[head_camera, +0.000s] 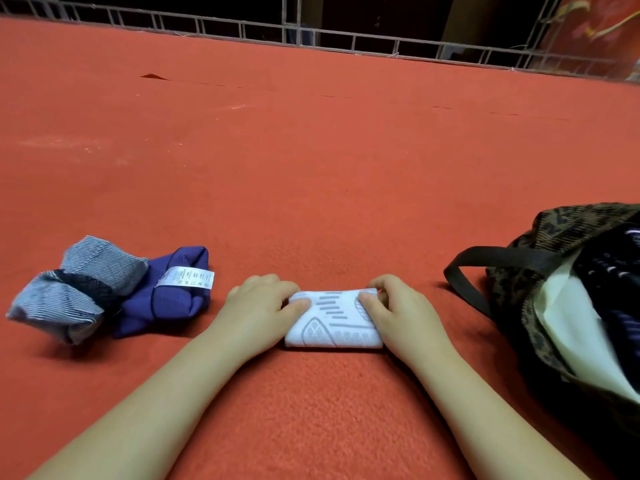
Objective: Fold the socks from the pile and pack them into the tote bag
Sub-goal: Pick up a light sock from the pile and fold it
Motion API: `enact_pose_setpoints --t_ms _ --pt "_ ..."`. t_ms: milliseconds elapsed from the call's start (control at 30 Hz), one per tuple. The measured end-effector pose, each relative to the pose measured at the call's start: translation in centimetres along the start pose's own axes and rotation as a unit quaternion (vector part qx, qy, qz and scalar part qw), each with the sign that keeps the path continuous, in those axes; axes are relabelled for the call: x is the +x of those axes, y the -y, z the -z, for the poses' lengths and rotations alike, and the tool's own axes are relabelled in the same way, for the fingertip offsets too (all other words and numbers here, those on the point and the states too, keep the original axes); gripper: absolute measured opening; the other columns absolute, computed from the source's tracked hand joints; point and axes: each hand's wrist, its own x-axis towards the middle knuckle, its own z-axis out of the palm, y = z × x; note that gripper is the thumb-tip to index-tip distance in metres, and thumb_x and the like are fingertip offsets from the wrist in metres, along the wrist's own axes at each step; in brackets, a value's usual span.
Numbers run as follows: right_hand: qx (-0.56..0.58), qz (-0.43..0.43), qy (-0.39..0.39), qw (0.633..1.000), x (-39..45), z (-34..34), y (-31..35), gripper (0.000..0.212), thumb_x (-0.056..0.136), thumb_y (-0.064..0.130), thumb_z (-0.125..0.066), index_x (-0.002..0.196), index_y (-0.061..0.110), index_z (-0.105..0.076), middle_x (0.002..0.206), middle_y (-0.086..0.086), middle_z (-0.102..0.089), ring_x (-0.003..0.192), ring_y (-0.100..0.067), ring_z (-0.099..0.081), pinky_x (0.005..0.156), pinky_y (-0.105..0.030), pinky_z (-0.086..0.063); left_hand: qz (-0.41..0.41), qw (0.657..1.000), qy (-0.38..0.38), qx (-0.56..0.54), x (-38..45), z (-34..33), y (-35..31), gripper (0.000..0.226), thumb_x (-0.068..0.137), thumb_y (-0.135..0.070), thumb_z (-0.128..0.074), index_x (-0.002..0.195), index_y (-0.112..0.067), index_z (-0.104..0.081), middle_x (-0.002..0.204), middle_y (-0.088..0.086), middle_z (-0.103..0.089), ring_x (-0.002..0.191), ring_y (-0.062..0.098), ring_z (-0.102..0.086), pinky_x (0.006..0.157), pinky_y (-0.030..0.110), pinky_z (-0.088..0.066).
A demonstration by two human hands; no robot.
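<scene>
A folded white sock with a grey pattern (334,323) lies on the red carpet in front of me. My left hand (261,306) grips its left end, thumb on top and fingers curled behind. My right hand (398,311) grips its right end the same way. To the left lie a purple sock with a white label (166,299) and a grey striped sock (69,292), touching each other. The dark patterned tote bag (568,237) stands open at the right, with dark folded socks (609,268) inside it.
The tote's black strap (471,271) loops out over the carpet toward my right hand. A pale lining (575,334) shows inside the bag. Red carpet (311,150) stretches ahead to a metal railing (346,39) at the far edge.
</scene>
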Motion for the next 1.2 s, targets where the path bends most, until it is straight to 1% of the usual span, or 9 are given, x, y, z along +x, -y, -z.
enact_pose_setpoints --t_ms 133,233,367,433,533,700,867,1067,1200 --pt "-0.076 -0.007 0.041 0.996 -0.2 -0.2 -0.3 0.047 0.085 0.062 -0.04 0.101 0.023 -0.061 0.119 0.005 -0.051 0.116 -0.021 -0.043 0.098 -0.036 -0.032 0.053 0.996 0.072 -0.004 0.4 -0.4 0.4 0.041 0.084 -0.06 -0.052 0.117 -0.036 -0.054 0.147 -0.011 -0.031 0.141 0.014 -0.016 0.111 0.036 -0.012" --pt "-0.113 0.011 0.101 0.988 -0.7 -0.5 -0.6 0.069 0.081 0.07 -0.029 0.121 0.019 -0.057 0.141 0.003 -0.042 0.132 -0.018 -0.032 0.11 -0.035 -0.02 0.054 0.991 0.123 0.001 0.1 -0.6 0.4 0.054 0.081 -0.064 -0.054 0.123 -0.031 -0.053 0.157 -0.009 -0.013 0.146 0.012 0.001 0.116 0.037 0.003" --pt "0.162 -0.024 0.068 0.984 -2.6 -0.3 0.5 0.038 0.095 0.046 -0.039 0.115 0.016 -0.052 0.117 0.002 -0.057 0.115 -0.017 -0.05 0.1 -0.031 -0.035 0.077 0.972 0.09 -0.204 -1.0 -1.1 -0.8 0.064 0.075 -0.063 -0.055 0.122 -0.021 -0.054 0.141 -0.001 -0.047 0.135 0.016 -0.036 0.117 0.044 -0.017" --pt "0.303 -0.037 0.034 0.952 -3.8 0.1 1.4 0.027 0.093 0.041 -0.044 0.109 0.019 -0.047 0.1 0.009 -0.056 0.093 -0.007 -0.054 0.081 -0.015 -0.041 0.092 0.907 0.023 -0.411 -1.9 -1.1 -2.6 0.051 0.067 -0.055 -0.063 0.104 -0.019 -0.059 0.111 0.004 -0.066 0.099 0.016 -0.061 0.099 0.043 -0.043" --pt "0.361 -0.004 -0.059 0.931 -5.5 1.7 1.9 0.022 0.093 0.028 -0.048 0.114 0.029 -0.039 0.105 0.019 -0.047 0.092 0.011 -0.05 0.077 -0.002 -0.036 0.084 0.835 -0.059 -0.541 -3.1 -0.8 -6.0 0.028 0.073 -0.035 -0.068 0.096 -0.025 -0.057 0.092 0.003 -0.062 0.077 0.014 -0.058 0.076 0.034 -0.048" --pt "0.296 0.08 -0.215 0.927 -8.2 7.0 1.6 0.025 0.081 0.021 -0.047 0.097 0.04 -0.048 0.11 0.013 -0.052 0.104 0.013 -0.045 0.089 -0.001 -0.03 -0.008 0.884 -0.146 -0.444 -3.8 0.7 -12.0 0.041 0.081 -0.024 -0.072 0.113 -0.037 -0.051 0.105 -0.021 -0.055 0.084 -0.01 -0.054 0.072 0.002 -0.041" --pt "0.254 0.089 -0.285 0.92 -11.0 13.0 0.4 0.015 0.081 0.037 -0.044 0.096 0.039 -0.042 0.114 0.01 -0.039 0.107 0.017 -0.036 0.091 0.001 -0.022 -0.047 0.867 -0.143 -0.475 -3.9 0.8 -18.2 0.032 0.068 -0.035 -0.065 0.098 -0.041 -0.056 0.098 -0.011 -0.06 0.082 0.009 -0.058 0.079 0.036 -0.051" --pt "0.263 0.06 -0.288 0.919 -15.4 20.1 -4.8 0.03 0.072 0.026 -0.058 0.093 0.046 -0.047 0.134 0.009 -0.03 0.117 -0.011 -0.05 0.098 -0.036 -0.045 -0.096 0.829 -0.046 -0.549 -3.7 -0.3 -26.5 0.028 0.075 -0.024 -0.068 0.098 -0.033 -0.055 0.091 -0.002 -0.061 0.075 0.013 -0.059 0.068 0.035 -0.052" --pt "0.253 0.019 -0.354 0.9 -14.8 24.4 -8.6 0.02 0.069 0.029 -0.062 0.085 0.036 -0.053 0.122 0.011 -0.042 0.104 -0.019 -0.06 0.09 -0.032 -0.047 -0.13 0.843 -0.012 -0.522 -1.6 -0.2 -31.1 0.035 0.064 -0.035 -0.069 0.095 -0.043 -0.059 0.109 0.002 -0.061 0.093 0.02 -0.064 0.085 0.042 -0.053"
